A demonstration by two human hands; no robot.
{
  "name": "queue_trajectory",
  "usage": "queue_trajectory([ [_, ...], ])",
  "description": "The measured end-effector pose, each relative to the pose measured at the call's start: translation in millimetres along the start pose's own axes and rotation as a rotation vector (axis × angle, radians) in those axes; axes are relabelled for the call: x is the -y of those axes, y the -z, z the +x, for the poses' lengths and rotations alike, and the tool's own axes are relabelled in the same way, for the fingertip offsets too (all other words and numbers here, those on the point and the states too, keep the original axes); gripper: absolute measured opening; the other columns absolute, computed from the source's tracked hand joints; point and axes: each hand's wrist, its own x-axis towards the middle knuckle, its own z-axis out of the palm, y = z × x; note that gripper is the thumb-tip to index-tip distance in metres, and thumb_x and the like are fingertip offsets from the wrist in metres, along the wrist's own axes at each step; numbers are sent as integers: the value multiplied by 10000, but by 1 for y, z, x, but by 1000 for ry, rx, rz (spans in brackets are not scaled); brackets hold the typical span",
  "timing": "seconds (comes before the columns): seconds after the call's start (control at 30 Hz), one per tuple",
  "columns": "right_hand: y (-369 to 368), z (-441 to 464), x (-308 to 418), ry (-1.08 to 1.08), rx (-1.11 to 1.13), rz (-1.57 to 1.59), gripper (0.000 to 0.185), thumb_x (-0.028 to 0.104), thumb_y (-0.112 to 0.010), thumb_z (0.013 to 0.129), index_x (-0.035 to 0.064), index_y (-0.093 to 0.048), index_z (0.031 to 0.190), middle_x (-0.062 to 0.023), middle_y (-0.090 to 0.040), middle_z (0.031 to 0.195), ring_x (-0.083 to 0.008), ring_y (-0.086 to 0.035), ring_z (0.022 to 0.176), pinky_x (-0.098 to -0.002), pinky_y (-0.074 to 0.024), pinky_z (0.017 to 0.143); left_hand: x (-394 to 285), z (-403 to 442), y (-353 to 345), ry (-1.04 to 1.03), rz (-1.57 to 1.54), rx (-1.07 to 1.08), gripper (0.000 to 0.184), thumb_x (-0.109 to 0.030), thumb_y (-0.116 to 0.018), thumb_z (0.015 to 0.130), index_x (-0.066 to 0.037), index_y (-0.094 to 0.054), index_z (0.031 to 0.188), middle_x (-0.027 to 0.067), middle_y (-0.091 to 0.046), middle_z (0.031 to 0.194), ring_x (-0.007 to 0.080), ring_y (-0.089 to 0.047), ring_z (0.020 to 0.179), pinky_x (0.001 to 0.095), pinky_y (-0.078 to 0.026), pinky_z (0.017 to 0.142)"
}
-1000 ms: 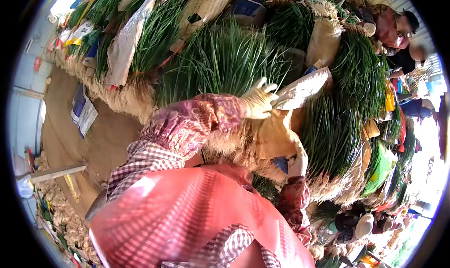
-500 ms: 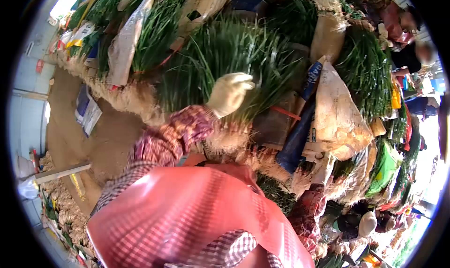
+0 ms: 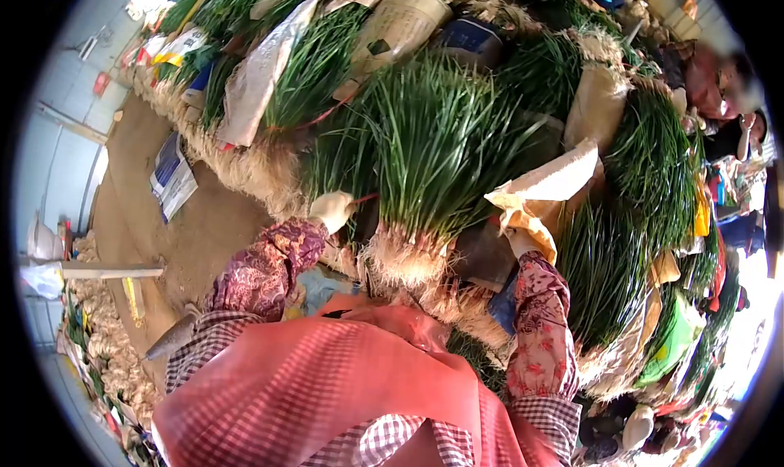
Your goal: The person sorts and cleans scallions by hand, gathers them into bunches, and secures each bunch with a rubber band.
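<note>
My left hand (image 3: 333, 212), in a pale glove, is closed at the left side of a bundle of long green stalks (image 3: 433, 140). A thin red strap (image 3: 365, 199) runs from its fingers. The bundle's pale roots (image 3: 406, 256) point toward me. To the right, my right hand (image 3: 523, 240) is closed on the lower edge of a pale paper sheet (image 3: 549, 181), which is folded and lifted. A dark flat sheet (image 3: 482, 256) lies between the bundle and my right hand.
More green bundles (image 3: 600, 263) wrapped in paper and bags lie at the right and behind. A blue and white bag (image 3: 173, 178) lies on the brown floor (image 3: 212, 222) at the left. People sit at the far right, one in a red apron (image 3: 704, 83). A wooden bar (image 3: 114, 271) juts in at left.
My left hand has moved down and left, off the stalks, and now has the red strap. My right hand has moved up and left, with the paper sheet folded up.
</note>
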Motion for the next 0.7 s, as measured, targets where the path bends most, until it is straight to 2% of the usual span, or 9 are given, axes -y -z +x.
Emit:
queue_trajectory([
  [0.07,18,-9,6,88,92,-82,570,422,-555,869,97,-469,1329,-155,-522,1304,-321,-479,1214,-388,-389,991,2,3,23,134,-255,69,133,-126,-531,922,-67,-647,946,76,-667,809,108,-596,591,261,-523,534],
  [0.1,11,-3,-5,170,100,164,334,305,-568,877,59,-529,1100,-110,-569,1083,-259,-540,1032,-359,-439,892,11,10,29,150,-387,54,129,-97,-519,926,-86,-647,910,31,-666,812,52,-561,554,202,-509,509],
  [0.13,3,2,-17,251,129,409,167,188,-582,885,22,-590,870,-66,-617,862,-198,-601,850,-330,-489,793,21,18,38,106,-387,43,138,-96,-524,922,-75,-659,938,43,-670,814,71,-572,559,232,-524,533],
  [0.2,50,-27,29,298,296,406,152,158,-648,854,42,-568,797,-30,-556,697,-158,-558,655,-282,-471,652,18,14,74,-21,-255,59,156,-87,-518,916,-59,-667,952,55,-671,812,84,-585,570,247,-523,548],
  [0.23,33,-24,28,177,317,844,163,146,-615,886,36,-577,771,-19,-525,649,-114,-552,615,-254,-447,600,23,24,75,-59,-324,24,158,-93,-519,911,-51,-666,954,57,-670,804,89,-592,575,251,-518,553],
  [0.33,54,-42,65,193,305,942,194,154,-602,904,28,-569,761,8,-506,664,-72,-503,634,-221,-426,571,13,35,96,6,-485,5,167,-129,-529,909,-25,-660,911,50,-664,768,100,-606,569,255,-507,564],
  [0.6,32,-53,64,116,133,597,226,244,-616,891,26,-614,833,-7,-554,692,-87,-524,633,-239,-431,587,14,13,93,79,-184,181,221,-182,-490,931,-70,-679,908,31,-680,759,96,-629,585,271,-504,581],
  [0.67,30,-80,57,-31,281,743,227,246,-602,896,24,-636,869,-8,-578,739,-77,-530,722,-219,-428,664,29,4,83,-7,-159,145,242,-277,-535,904,-80,-676,903,55,-678,754,159,-627,562,316,-501,617],
  [0.7,8,-96,33,97,224,717,209,236,-596,892,35,-643,920,-27,-622,824,-93,-564,761,-227,-454,673,28,0,85,-30,-77,213,223,-320,-562,876,-137,-676,935,80,-668,868,245,-641,730,368,-502,687],
])
